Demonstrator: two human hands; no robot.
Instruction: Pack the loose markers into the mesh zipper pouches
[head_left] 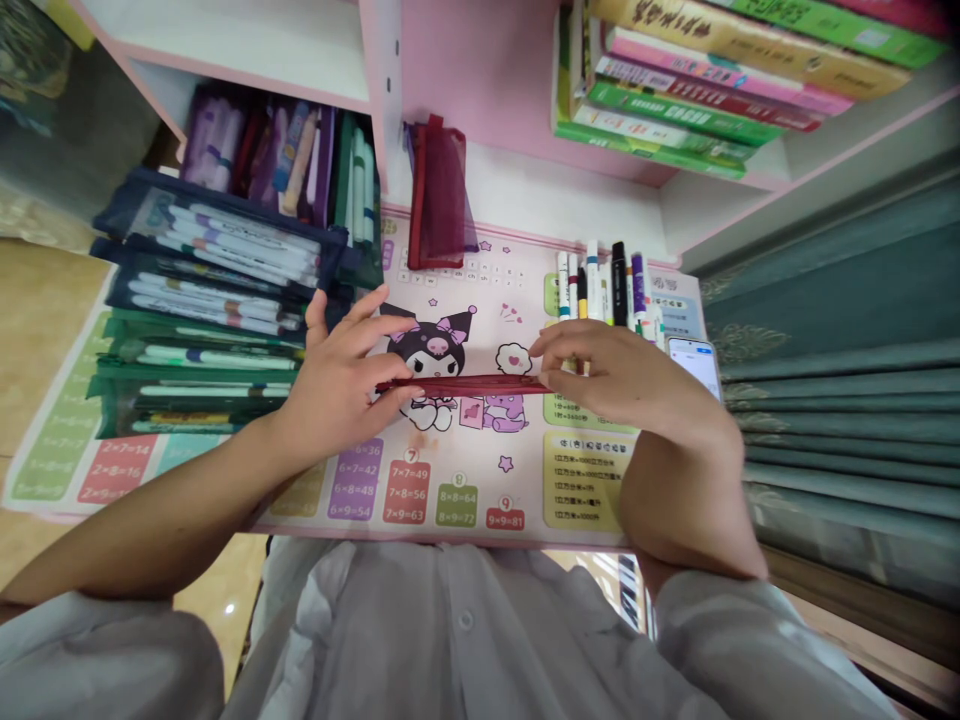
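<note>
A dark red pouch (472,385) is seen nearly edge-on, stretched over the cartoon picture on the desk mat (465,450). My left hand (341,375) pinches its left end between thumb and finger, with the other fingers spread. At the right end, my right hand (600,370) holds the pouch with bent fingers, its wrist curved. Whether anything is inside the pouch I cannot tell. Beyond my right hand several markers (596,280) lie side by side. Another dark red mesh pouch (441,200) rests on a purple one at the back.
Several blue and green mesh pouches of markers (217,310) are piled at the left. Purple pouches with pens (262,150) fill the shelf behind them. Books (697,90) are stacked on the right shelf. A phone (694,365) lies at the mat's right edge, near a curtain (847,350).
</note>
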